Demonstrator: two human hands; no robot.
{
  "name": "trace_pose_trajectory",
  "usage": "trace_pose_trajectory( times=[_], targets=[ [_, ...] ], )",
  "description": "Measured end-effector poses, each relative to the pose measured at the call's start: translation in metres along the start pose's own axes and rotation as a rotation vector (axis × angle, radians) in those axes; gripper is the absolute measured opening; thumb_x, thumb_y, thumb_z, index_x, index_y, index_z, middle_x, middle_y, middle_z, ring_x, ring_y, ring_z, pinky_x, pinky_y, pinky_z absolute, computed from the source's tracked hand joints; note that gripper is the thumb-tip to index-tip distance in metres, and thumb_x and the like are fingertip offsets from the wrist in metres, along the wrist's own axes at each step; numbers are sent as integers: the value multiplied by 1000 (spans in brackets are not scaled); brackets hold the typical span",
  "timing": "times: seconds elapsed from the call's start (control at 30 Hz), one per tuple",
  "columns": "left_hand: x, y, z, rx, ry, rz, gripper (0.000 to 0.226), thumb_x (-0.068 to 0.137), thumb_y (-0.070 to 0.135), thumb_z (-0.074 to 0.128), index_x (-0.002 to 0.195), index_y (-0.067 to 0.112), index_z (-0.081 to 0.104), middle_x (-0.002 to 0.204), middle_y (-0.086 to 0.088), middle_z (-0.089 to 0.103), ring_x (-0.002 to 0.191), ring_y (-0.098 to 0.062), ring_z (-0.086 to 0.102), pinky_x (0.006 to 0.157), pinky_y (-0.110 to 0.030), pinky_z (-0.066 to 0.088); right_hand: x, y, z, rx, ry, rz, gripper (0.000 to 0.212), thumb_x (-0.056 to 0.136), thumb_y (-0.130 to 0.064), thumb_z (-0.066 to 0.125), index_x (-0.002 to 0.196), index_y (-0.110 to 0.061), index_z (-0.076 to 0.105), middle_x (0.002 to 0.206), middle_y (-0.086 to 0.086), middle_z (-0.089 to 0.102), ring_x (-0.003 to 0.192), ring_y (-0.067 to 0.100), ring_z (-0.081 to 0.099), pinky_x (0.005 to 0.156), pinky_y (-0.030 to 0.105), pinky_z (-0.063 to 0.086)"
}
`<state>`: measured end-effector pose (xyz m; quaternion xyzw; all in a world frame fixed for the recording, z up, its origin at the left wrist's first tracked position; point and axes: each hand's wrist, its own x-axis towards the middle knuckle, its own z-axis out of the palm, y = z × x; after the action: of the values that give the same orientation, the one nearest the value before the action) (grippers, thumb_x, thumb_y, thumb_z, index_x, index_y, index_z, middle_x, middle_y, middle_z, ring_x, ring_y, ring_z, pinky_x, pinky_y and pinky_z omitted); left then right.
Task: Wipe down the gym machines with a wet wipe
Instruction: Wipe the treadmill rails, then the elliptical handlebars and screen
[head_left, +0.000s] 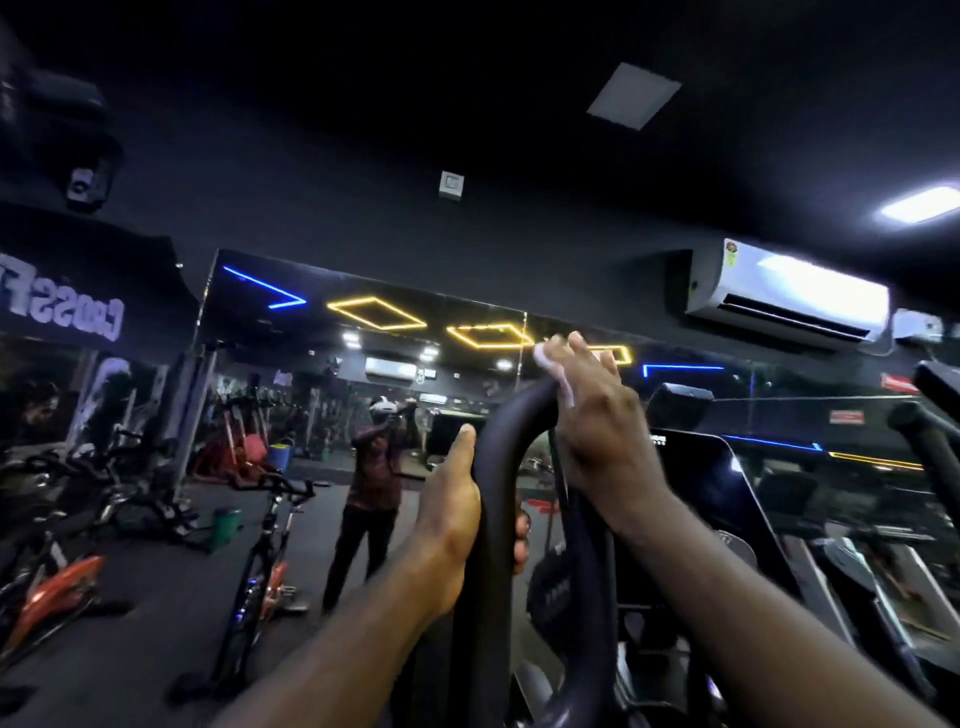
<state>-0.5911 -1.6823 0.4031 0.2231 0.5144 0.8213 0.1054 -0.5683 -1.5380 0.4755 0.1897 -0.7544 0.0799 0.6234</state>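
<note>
**A:** Where's the wipe (544, 356)?

**B:** Under the right hand (589, 415), at the top of the curved handle (493, 467). The fingers lie nearly straight over it and press it flat to the bar. The thumb is hidden, so I can't tell whether it pinches too.

**A:** And the left hand (454, 501)?

**B:** It's lower on the same handle, wrapped round it with the thumb pointing up the bar and the fingertips showing on the far side. It looks like a steadying grip.

**A:** Which way does the handle run?

**B:** Its long axis goes from the right hand down past the left hand and on towards the body, bending as it drops. The unwiped length probably lies below the right hand.

**A:** So what does the next stroke depend on?

**B:** I'd say the right hand drags the wipe down along that axis. The left hand sits directly in its path and would have to shift. The screen (717, 493) is just right of the right wrist.
</note>
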Motion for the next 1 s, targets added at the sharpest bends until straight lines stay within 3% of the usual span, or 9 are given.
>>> trace_pose_trajectory(
  times=[0.07,0.13,0.23,0.4,0.5,0.63,0.73,0.9,1.0],
  targets=[
    [0,0,0,-19,-17,1,91,98,80,33,65,4,70,66,-20,59,49,-28,54,49,-32,45,-11,-13,8,-24,-65,-11,40,103,-2,45,140,-6,61,150,11,56,154,21,33,130,42,19],
    [-2,2,1,-26,-36,0,90,101,78,30,69,3,70,63,-19,57,48,-27,53,48,-30,44,-16,-28,5,52,-133,-67,35,108,-12,45,137,-9,64,148,4,58,152,14,36,129,29,17],
    [-6,4,1,-46,-79,-22,87,101,77,29,79,2,66,62,-18,57,47,-26,51,47,-28,43,1,-29,-10,78,-136,-78,33,108,-14,48,136,-11,66,145,0,60,144,11,46,122,16,25],
    [0,1,-1,-96,-68,-4,87,101,78,30,83,1,67,61,-19,58,46,-27,52,45,-28,45,-7,-28,2,-62,-72,46,36,107,-15,42,131,-5,67,141,11,64,147,24,45,125,38,30],
    [-11,-17,-12,-170,-158,-98,90,98,81,30,76,3,69,61,-18,56,45,-26,52,45,-28,45,-19,-41,1,-28,-149,-52,32,106,-7,49,132,-4,67,142,8,63,145,19,46,124,24,26],
    [-35,-57,-33,-234,-304,-289,91,93,86,29,64,7,64,63,-16,53,45,-25,48,45,-27,43,1,-35,-14,-34,-134,-20,28,109,-12,49,128,-11,70,136,2,67,139,16,54,117,24,38],
    [-36,-64,-35,-250,-297,-304,91,94,85,26,61,8,63,62,-16,53,43,-25,48,44,-27,42,-11,-41,4,-82,-108,5,32,107,-14,47,127,-5,70,136,10,67,140,24,52,120,37,38],
    [-35,-63,-31,-221,-256,-298,88,95,84,27,67,8,61,63,-17,53,44,-25,47,45,-28,41,-24,-45,0,-59,-326,-303,33,104,-10,54,134,-4,66,141,10,64,143,26,51,126,46,30],
    [-33,-64,-31,-223,-234,-298,86,94,85,28,70,8,60,63,-16,53,44,-25,47,45,-27,41,-9,-41,-7,-42,-285,-194,34,104,-8,55,138,-8,63,146,9,61,146,26,46,125,50,29]
  ],
)
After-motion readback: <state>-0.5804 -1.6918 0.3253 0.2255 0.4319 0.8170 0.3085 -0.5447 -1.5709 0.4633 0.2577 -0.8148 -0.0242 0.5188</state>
